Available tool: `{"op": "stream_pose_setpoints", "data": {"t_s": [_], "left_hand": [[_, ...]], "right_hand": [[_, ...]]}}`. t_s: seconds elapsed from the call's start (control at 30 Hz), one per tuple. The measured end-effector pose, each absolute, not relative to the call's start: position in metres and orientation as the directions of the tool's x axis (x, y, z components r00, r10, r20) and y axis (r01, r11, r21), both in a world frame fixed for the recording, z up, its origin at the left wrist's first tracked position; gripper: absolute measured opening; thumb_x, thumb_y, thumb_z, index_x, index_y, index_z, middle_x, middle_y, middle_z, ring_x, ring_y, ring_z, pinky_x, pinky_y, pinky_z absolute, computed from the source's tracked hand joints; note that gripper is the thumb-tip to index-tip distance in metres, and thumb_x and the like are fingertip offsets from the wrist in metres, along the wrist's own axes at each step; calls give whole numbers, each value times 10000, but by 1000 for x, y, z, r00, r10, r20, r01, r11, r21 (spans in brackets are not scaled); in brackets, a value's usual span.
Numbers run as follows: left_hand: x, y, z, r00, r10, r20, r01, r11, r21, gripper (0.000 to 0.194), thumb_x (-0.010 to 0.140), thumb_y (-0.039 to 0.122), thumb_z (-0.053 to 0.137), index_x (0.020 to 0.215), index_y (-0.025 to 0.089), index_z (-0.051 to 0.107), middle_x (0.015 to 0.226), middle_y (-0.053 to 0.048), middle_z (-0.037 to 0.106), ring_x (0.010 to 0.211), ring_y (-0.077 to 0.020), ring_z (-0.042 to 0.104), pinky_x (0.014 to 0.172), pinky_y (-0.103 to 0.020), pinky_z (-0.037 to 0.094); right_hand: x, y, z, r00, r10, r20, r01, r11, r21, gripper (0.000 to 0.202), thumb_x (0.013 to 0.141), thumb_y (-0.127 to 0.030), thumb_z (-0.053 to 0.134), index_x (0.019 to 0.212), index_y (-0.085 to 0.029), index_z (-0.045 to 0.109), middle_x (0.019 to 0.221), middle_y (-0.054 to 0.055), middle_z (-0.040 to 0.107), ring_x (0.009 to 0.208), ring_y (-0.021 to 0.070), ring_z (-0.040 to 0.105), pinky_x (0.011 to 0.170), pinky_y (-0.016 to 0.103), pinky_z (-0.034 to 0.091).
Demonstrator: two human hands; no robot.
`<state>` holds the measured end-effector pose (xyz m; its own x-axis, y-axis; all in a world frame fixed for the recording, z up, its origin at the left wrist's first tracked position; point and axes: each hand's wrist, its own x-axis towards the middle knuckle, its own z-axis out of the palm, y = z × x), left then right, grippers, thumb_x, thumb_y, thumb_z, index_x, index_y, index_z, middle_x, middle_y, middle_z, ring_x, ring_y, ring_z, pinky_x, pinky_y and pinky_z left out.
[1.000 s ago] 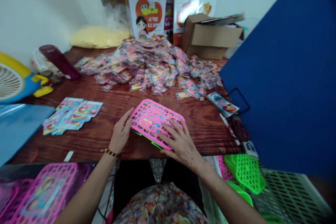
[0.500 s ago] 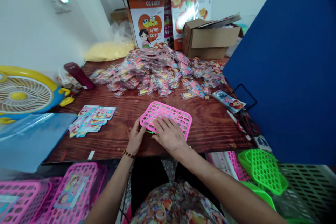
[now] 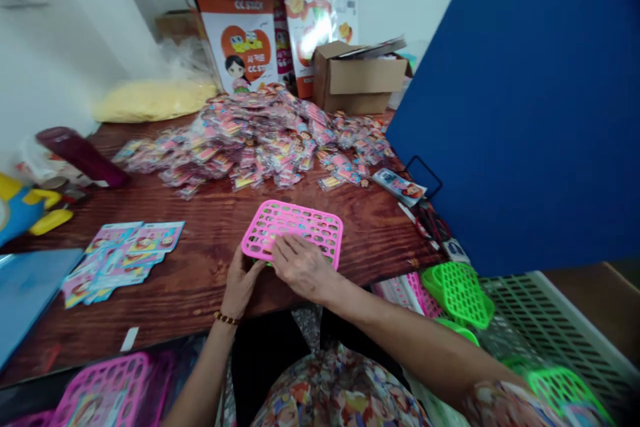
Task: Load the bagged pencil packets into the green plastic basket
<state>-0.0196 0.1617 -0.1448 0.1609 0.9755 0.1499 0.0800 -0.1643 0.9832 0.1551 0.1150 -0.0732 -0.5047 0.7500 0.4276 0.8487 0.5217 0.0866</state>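
A pink perforated plastic basket (image 3: 305, 220), its holed face up, lies near the table's front edge. A bit of green shows beneath its front side. My left hand (image 3: 241, 283), with a beaded bracelet at the wrist, holds the left front corner; some of its fingers are hidden by the basket. Across the front part of the holed face lies my right hand (image 3: 303, 267), its fingers bent and pressed together over the front edge. What lies inside the basket cannot be made out. Printed cards (image 3: 127, 257) are spread in an overlapping pile to the left.
Small wrapped packets (image 3: 250, 140) form a big heap behind the basket. A cardboard box (image 3: 360, 80) and a maroon bottle (image 3: 83, 157) stand farther back. Scissors (image 3: 433, 223) lie at right by a blue panel (image 3: 525, 113). Green baskets (image 3: 457, 293) sit below the table at right.
The view has turned to the right. My right hand's fingers, stretched flat over the pink basket before, are now bent toward its front edge. My left hand stays at the corner.
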Motion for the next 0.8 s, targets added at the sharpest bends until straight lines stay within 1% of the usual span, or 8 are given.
{"op": "stream_pose_setpoints", "data": {"t_s": [0.1, 0.17, 0.23, 0.33, 0.47, 0.53, 0.67, 0.8], "left_hand": [[-20, 163, -142, 180, 970, 164, 120, -187, 975, 533, 812, 450, 660, 1266, 207, 523, 1234, -92, 612, 1147, -246, 581, 1037, -418, 442], [-21, 162, -141, 197, 964, 181, 154, -212, 965, 524, 824, 454, 639, 1270, 204, 521, 1239, -97, 610, 1150, -249, 580, 1039, -421, 439], [-23, 162, -142, 211, 957, 198, 188, -239, 953, 517, 838, 446, 621, 1283, 207, 514, 1272, -101, 592, 1184, -253, 559, 1063, -428, 415], [-26, 161, -147, 230, 948, 220, 225, -271, 936, 504, 866, 429, 587, 1312, 213, 495, 1326, -107, 557, 1232, -253, 524, 1100, -437, 373], [-27, 162, -153, 246, 938, 246, 243, -305, 921, 516, 885, 435, 543, 1337, 199, 468, 1343, -124, 541, 1243, -254, 512, 1111, -444, 354], [-28, 162, -155, 248, 936, 249, 255, -311, 916, 520, 884, 432, 537, 1341, 197, 460, 1344, -129, 539, 1242, -257, 513, 1102, -447, 364], [-28, 163, -158, 229, 941, 250, 295, -312, 903, 514, 887, 425, 526, 1338, 190, 454, 1347, -144, 531, 1252, -273, 503, 1098, -473, 357], [-25, 163, -155, 226, 940, 255, 324, -319, 891, 486, 904, 419, 517, 1327, 190, 449, 1312, -136, 552, 1205, -256, 533, 1069, -450, 386]], "right_hand": [[147, 114, -68, -468, 792, 392, 875, 477, 80, 304, 951, -181, 442, 1168, -17, 579, 1212, 228, 601, 1128, 265, 557, 959, 394, 462], [141, 115, -61, -410, 831, 375, 906, 417, 67, 250, 941, -169, 454, 1104, -56, 607, 1193, 202, 608, 1053, 264, 576, 908, 407, 478], [136, 118, -56, -369, 851, 374, 923, 382, 42, 215, 943, -180, 459, 1070, -106, 617, 1165, 153, 617, 1017, 265, 573, 918, 450, 463], [132, 128, -52, -407, 837, 365, 907, 418, 52, 199, 945, -205, 477, 1059, -129, 621, 1149, 126, 614, 1075, 289, 536, 959, 499, 427], [127, 136, -54, -433, 843, 320, 899, 432, 79, 190, 939, -164, 456, 1000, -94, 621, 1145, 177, 607, 1046, 294, 550, 859, 439, 480], [125, 137, -56, -446, 834, 325, 893, 438, 100, 206, 938, -144, 428, 1016, -87, 609, 1114, 194, 615, 998, 291, 572, 815, 433, 497], [126, 136, -52, -516, 807, 287, 856, 500, 132, 229, 922, -107, 410, 1045, -68, 599, 1150, 237, 601, 966, 278, 594, 764, 417, 519], [132, 141, -34, -471, 848, 241, 879, 474, 52, 230, 947, -139, 376, 980, -112, 603, 989, 160, 648, 850, 255, 629, 637, 344, 509]]}}
